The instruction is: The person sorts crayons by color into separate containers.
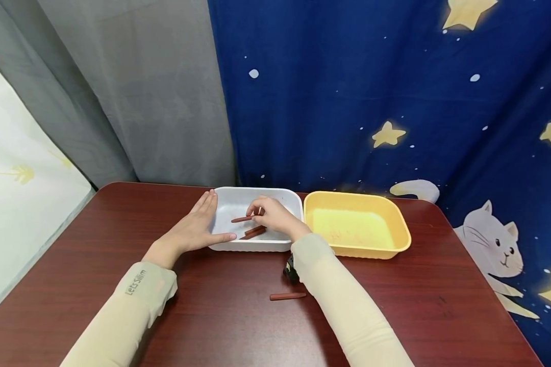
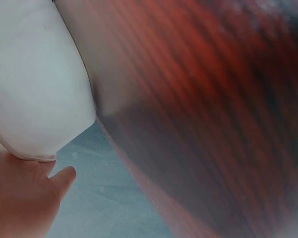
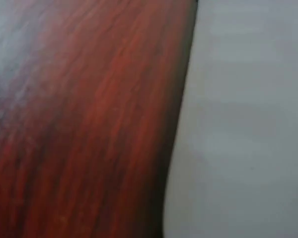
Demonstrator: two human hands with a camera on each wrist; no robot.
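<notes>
In the head view my left hand (image 1: 190, 229) lies at the left end of a pale grey bin (image 1: 252, 246), fingers straight along its side and thumb over its front rim. My right hand (image 1: 275, 216) reaches into that bin and pinches a slim reddish-brown pen-like stick (image 1: 241, 219). More brown sticks (image 1: 254, 232) lie below it on the bin's floor; their exact number is unclear. The left wrist view catches part of the left hand (image 2: 25, 198) against the bin's pale wall (image 2: 35, 74). Only a blurred pale surface (image 3: 248, 124) and tabletop appear in the right wrist view.
A yellow bin (image 1: 355, 250) stands right beside the grey one. Another brown stick (image 1: 287, 296) lies on the dark red wooden table (image 1: 239, 316), in front of the bins. A small black device (image 1: 291, 270) shows by the right cuff. Curtains (image 1: 303, 102) hang behind the table.
</notes>
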